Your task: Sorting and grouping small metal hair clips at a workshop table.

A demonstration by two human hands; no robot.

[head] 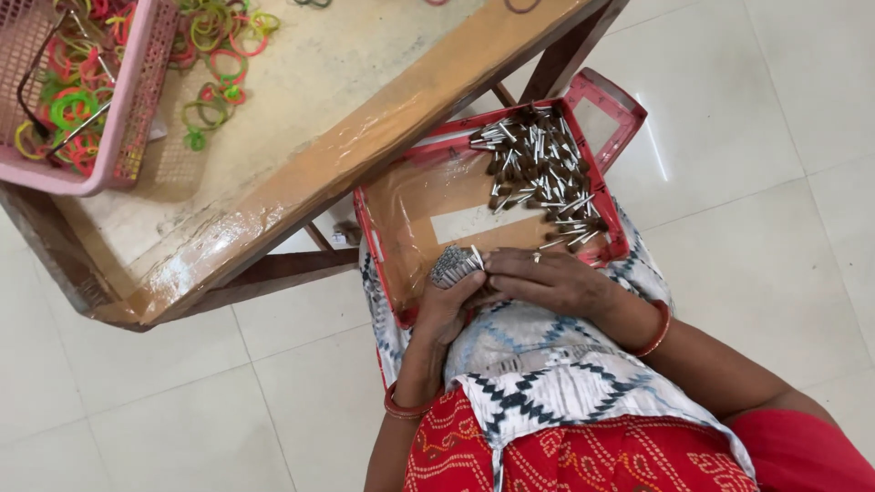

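The bundle of metal pins (454,265) sat at the near edge of the red tray (387,239), gripped upright in the left hand (447,310). The fingers were curled tight around the bundle, apparently to keep the pin ends level. The right hand (547,282) lay flat just beside the bundle, toward the tray's right side, its fingertips (492,264) pinching at the pins' tops, probably adding or aligning one.

One tray rested on the person's lap, which kept the stock within reach of both hands. One loose heap of pins (542,178) lay in the tray's far right corner; the pins were too many and too tangled to count.

Beyond the tray's far edge stood one wooden table (365,137). On it, well apart from the tray to the left, were one pink basket (137,100) and scattered coloured rubber bands (214,55), likewise uncountable. One orange bangle (658,330) ringed each wrist, two in all.
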